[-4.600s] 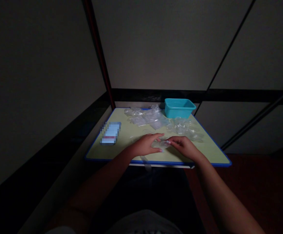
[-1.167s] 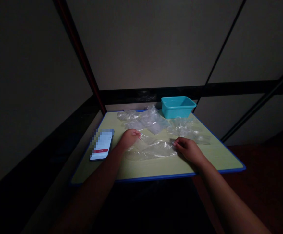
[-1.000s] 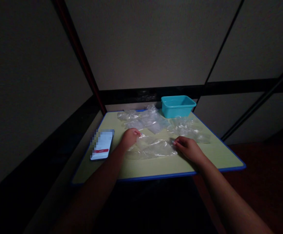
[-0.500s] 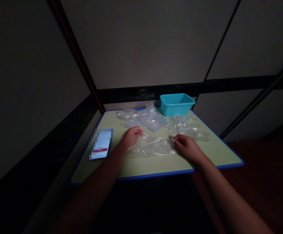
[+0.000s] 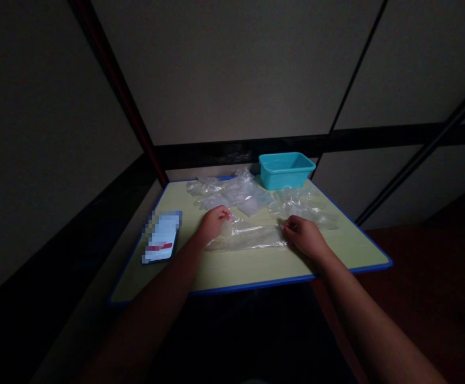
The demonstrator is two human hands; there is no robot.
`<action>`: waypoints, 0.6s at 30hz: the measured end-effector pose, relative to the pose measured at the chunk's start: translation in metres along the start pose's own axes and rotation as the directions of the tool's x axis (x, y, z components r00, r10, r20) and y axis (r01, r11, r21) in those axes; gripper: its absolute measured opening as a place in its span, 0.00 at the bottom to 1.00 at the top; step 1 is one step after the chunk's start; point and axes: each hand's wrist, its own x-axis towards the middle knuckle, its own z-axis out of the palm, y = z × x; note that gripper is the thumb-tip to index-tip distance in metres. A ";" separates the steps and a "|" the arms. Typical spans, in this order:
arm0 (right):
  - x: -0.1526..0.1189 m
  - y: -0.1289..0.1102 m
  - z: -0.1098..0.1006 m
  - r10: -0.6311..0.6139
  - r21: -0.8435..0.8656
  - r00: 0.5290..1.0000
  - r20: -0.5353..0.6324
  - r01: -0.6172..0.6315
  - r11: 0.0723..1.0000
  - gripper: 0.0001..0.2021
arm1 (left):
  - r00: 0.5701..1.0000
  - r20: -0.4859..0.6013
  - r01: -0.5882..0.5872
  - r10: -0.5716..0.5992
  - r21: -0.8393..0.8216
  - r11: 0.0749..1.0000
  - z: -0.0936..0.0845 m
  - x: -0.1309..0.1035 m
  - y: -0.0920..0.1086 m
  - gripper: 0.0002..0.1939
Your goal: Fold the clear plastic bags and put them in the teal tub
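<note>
A clear plastic bag (image 5: 252, 237) is stretched sideways over the front half of the small table. My left hand (image 5: 215, 220) pinches its left part, fingers closed. At the bag's right end, my right hand (image 5: 301, 233) grips the edge between thumb and fingers. Beyond my hands lies a crumpled heap of clear plastic bags (image 5: 245, 194). More crinkled clear plastic (image 5: 296, 202) rests behind my right hand, in front of the turquoise basin.
The pale yellow table (image 5: 216, 274) has a blue rim. A turquoise plastic basin (image 5: 286, 176) stands at its back right corner. On the left lies a phone (image 5: 162, 240) with a lit screen, partly blurred. Wall panels (image 5: 232, 80) rise right behind the table.
The bag between my hands is now pulled straighter and narrower, with its near edge drawn back from the table's front. Both hands keep their pinch. The whole view has shifted slightly.
</note>
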 end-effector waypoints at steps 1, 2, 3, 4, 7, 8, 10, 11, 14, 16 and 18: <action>0.000 -0.001 0.000 0.004 -0.008 1.000 -0.002 -0.004 1.000 0.06 | 1.000 -0.004 -0.002 0.002 0.005 1.000 0.000 0.000 0.000 0.02; 0.001 -0.001 0.000 0.010 -0.015 1.000 -0.002 -0.010 1.000 0.06 | 1.000 -0.007 -0.002 0.002 0.010 1.000 0.001 0.000 0.001 0.02; 0.001 -0.001 0.000 0.014 -0.022 1.000 -0.002 -0.014 1.000 0.06 | 1.000 -0.009 -0.003 0.003 0.015 1.000 0.001 0.000 0.001 0.02; 0.002 -0.002 0.000 0.016 -0.030 1.000 0.000 -0.016 0.999 0.06 | 1.000 -0.010 -0.004 0.004 0.019 1.000 0.002 0.000 0.002 0.02; 0.003 -0.002 0.001 0.013 -0.054 1.000 0.002 -0.013 0.998 0.06 | 1.000 -0.018 -0.007 0.008 0.033 0.999 0.002 0.000 0.003 0.03; 0.003 -0.001 0.001 0.010 -0.064 1.000 0.002 -0.010 0.998 0.05 | 1.000 -0.023 -0.007 0.008 0.041 0.999 0.001 0.000 0.003 0.03; 0.004 -0.001 0.001 0.011 -0.079 1.000 -0.004 -0.012 0.997 0.05 | 0.999 -0.038 -0.002 0.004 0.059 0.998 0.001 0.000 0.003 0.02; 0.004 -0.001 0.002 0.016 -0.080 1.000 -0.006 -0.016 0.997 0.05 | 0.999 -0.047 0.003 0.000 0.069 0.998 0.001 0.000 0.003 0.02; 0.004 -0.002 0.001 0.030 -0.067 1.000 0.000 -0.030 0.997 0.04 | 0.997 -0.073 0.015 -0.008 0.098 0.995 0.001 0.001 0.001 0.01; 0.003 -0.002 0.001 0.027 -0.052 1.000 0.013 -0.026 0.998 0.04 | 0.996 -0.088 0.016 -0.006 0.114 0.993 0.001 0.001 0.001 0.02; 0.003 -0.002 0.000 0.017 -0.033 1.000 0.021 -0.016 0.999 0.04 | 0.994 -0.105 0.009 0.005 0.128 0.992 0.002 0.002 0.000 0.03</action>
